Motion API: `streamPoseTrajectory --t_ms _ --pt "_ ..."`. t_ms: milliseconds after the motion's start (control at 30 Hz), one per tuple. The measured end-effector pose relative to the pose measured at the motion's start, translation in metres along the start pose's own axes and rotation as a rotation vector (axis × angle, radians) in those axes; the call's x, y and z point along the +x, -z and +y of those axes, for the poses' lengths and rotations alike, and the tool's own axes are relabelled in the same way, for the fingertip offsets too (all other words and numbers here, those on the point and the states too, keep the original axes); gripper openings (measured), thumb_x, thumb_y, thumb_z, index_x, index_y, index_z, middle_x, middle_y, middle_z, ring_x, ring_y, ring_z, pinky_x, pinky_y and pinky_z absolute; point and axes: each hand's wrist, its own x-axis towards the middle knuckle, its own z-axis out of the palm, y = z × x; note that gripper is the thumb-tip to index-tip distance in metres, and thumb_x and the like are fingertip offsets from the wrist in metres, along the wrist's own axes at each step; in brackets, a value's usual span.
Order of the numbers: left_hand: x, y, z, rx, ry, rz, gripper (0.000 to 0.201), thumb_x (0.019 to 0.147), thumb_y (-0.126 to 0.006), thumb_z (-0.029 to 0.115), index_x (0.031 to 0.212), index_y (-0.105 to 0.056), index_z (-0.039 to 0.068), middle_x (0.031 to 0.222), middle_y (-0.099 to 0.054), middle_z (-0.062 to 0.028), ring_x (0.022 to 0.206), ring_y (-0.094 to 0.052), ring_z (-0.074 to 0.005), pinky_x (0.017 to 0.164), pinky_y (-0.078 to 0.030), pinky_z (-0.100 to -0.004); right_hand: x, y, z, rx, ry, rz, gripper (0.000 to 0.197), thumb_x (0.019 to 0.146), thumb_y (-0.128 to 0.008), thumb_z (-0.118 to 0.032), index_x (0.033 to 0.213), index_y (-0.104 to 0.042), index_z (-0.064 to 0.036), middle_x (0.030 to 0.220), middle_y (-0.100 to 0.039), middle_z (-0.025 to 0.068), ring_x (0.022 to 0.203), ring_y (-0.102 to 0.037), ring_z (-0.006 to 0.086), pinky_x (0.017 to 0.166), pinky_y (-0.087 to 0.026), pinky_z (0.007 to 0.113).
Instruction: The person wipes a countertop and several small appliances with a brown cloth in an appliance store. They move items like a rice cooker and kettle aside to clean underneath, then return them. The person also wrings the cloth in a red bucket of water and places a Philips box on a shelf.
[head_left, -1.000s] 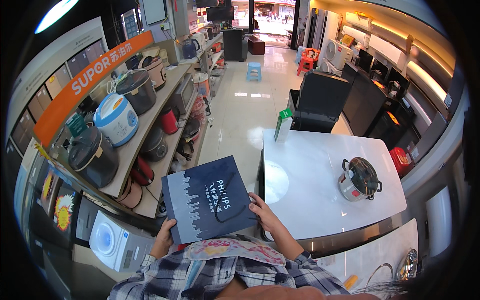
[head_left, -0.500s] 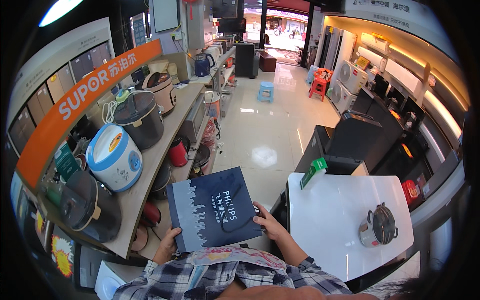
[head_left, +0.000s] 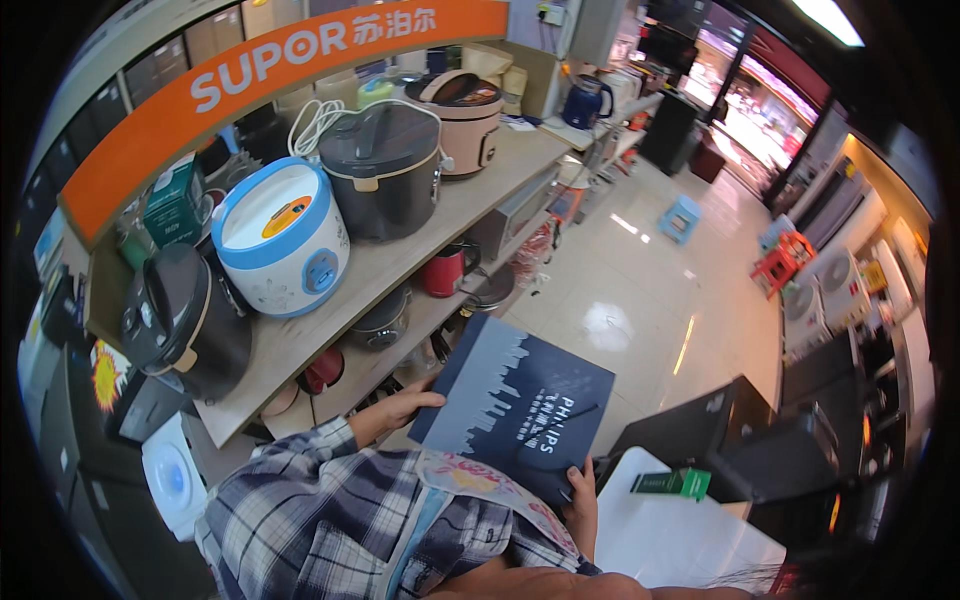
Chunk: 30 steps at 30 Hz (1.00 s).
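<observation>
Box (head_left: 515, 405), flat and dark blue with a pale skyline print, is being held at chest height between both hands, tilting over the floor. The left hand (head_left: 405, 405) is gripping its left edge, fingers spread along the underside and thumb lying on top; the right hand (head_left: 580, 495) is clamping the lower right corner, fingers curled round the rim. Beyond the left fingers, a shelf (head_left: 400, 265) is carrying rice cookers; beside the right fingers, a white table (head_left: 680, 540) is bearing a small green carton (head_left: 672, 484). With only edge grips, the box could slip and drop. Compared with a second ago, the shelf is sitting closer and the table is showing less.
</observation>
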Motion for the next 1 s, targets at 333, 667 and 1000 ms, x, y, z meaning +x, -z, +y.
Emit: streamPoseTrajectory --t_ms 333,667,1000 --pt "0.138 -0.052 0.070 -0.023 -0.132 0.119 0.093 0.082 -0.073 0.029 0.150 -0.018 -0.003 0.140 -0.044 -0.0196 0.126 -0.049 -0.0254 0.106 -0.042 -0.0344 0.174 0.018 -0.119 -0.030 0.135 -0.151 0.090 0.068 -0.073 -0.014 0.145 -0.030 0.0005 0.132 -0.050 0.0167 0.119 -0.053 0.0268 0.100 -0.044 0.036" --pt "0.253 -0.033 0.106 -0.096 -0.258 0.265 0.064 0.094 -0.056 0.020 0.148 -0.027 0.001 0.142 -0.043 -0.0130 0.129 -0.044 -0.0199 0.109 -0.036 -0.0364 0.321 -0.036 -0.228 -0.254 0.293 -0.205 0.101 0.061 -0.081 -0.017 0.145 -0.029 0.0040 0.129 -0.051 0.0235 0.119 -0.052 0.0326 0.103 -0.042 0.041" --pt "0.319 0.044 0.153 1.006 -0.522 0.592 0.045 0.083 -0.066 0.018 0.122 -0.053 0.000 0.121 -0.058 -0.0155 0.111 -0.055 -0.0300 0.096 -0.044 -0.0413 0.452 -0.144 -0.366 -0.604 0.552 -0.219 0.095 0.060 -0.083 -0.017 0.140 -0.036 0.0029 0.117 -0.057 0.0185 0.108 -0.059 0.0249 0.097 -0.044 0.033"
